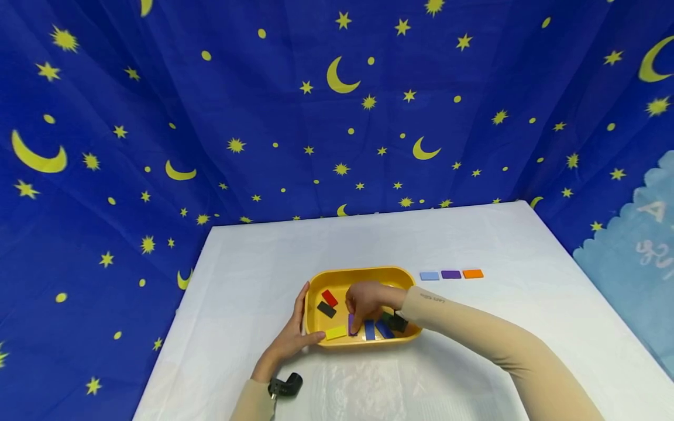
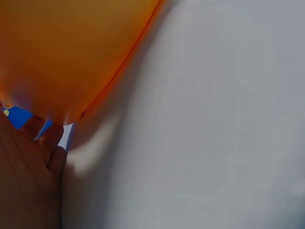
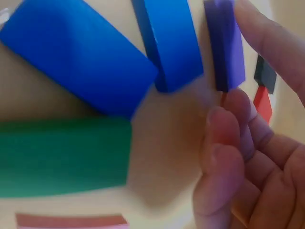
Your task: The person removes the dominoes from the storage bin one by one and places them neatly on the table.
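I see my right hand (image 1: 365, 301) reaching down into the shallow yellow plastic tray (image 1: 316, 318) on the white-covered worktop (image 1: 247, 275), fingers curled around the small purple rectangular block (image 1: 351, 325) near the tray's front wall. In the right wrist view that purple block (image 3: 225, 45) sits between my thumb and fingertips (image 3: 224, 129); I believe they are pinching it, though the blur makes actual contact hard to confirm. The block lies directly under the hand, its long axis running front to back, pointing away from me, roughly parallel to the 2 blue blocks (image 1: 376, 329) just to its right. A yellow block (image 1: 336, 332) lies to its left, with a red block (image 1: 329, 297) and a black block (image 1: 326, 309) further back. My left hand (image 1: 292, 336) steadies the tray's left rim, fingers straight along the wall and thumb at the front corner. Outside the tray, to its right, 3 flat blocks sit in a row: light blue (image 1: 429, 276), purple (image 1: 451, 274), orange (image 1: 473, 273).
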`<state>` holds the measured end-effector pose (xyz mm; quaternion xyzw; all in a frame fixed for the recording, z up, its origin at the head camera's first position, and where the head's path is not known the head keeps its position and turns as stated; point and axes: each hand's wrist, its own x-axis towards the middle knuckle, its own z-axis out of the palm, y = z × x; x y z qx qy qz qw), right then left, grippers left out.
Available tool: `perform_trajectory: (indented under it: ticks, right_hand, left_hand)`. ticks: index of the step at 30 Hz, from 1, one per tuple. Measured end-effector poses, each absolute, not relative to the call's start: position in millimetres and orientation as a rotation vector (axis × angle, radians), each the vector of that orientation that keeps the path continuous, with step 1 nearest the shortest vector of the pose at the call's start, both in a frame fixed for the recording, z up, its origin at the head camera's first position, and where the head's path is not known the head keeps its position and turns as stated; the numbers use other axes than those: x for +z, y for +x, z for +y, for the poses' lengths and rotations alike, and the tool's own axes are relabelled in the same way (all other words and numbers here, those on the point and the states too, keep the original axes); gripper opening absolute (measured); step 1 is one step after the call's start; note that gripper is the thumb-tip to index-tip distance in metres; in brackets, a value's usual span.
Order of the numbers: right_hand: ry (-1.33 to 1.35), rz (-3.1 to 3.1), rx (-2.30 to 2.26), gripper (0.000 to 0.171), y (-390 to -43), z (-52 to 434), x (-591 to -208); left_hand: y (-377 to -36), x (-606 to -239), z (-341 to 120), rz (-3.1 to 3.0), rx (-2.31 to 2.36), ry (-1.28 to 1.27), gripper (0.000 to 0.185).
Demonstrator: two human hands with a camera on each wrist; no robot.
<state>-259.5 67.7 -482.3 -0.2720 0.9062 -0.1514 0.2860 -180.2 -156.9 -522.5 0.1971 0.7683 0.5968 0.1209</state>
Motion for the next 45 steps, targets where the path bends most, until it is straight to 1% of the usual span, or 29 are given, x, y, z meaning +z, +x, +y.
perform_trajectory:
  ticks: [2,5,8,9,15,19,30,34,38,45]
  right_hand:
    - [-0.750,2.463,-0.329,0.037,-258,65,-485]
    - [-0.764,2.508,-0.241,0.037,-257,63,-489]
    - [-0.743,2.495,-0.253,0.036,-256,63,-490]
    - [-0.737,2.480,-0.273,0.036,-256,63,-489]
    - [-0.625,2.271,-0.549,0.030,-259,70,-484]
    - [-0.575,2.153,-0.643,0.030,-262,75,-483]
    - [-0.683,1.959,-0.809,0.039,-269,90,-479]
    - [-0.703,1.963,-0.899,0.033,-271,97,-477]
    - [-0.663,2.015,-0.973,0.028,-275,107,-474]
    - [-0.586,2.070,-1.142,0.035,-281,133,-458]
  left_hand:
    - [-182,-529,-158,2.242,1.756,0.567,0.107]
    - [-182,-529,-158,2.236,1.753,0.554,0.107]
    - [-182,-528,-157,2.243,1.742,0.553,0.107]
    - [-180,-523,-157,2.241,1.738,0.559,0.106]
    - [-180,-527,-156,2.234,1.755,0.575,0.106]
    - [-180,-527,-156,2.237,1.752,0.566,0.106]
    - [-180,-526,-156,2.245,1.750,0.545,0.106]
    - [-180,-527,-156,2.239,1.755,0.536,0.105]
    - [-181,-528,-156,2.249,1.748,0.544,0.105]
    - [-181,-526,-157,2.250,1.745,0.526,0.105]
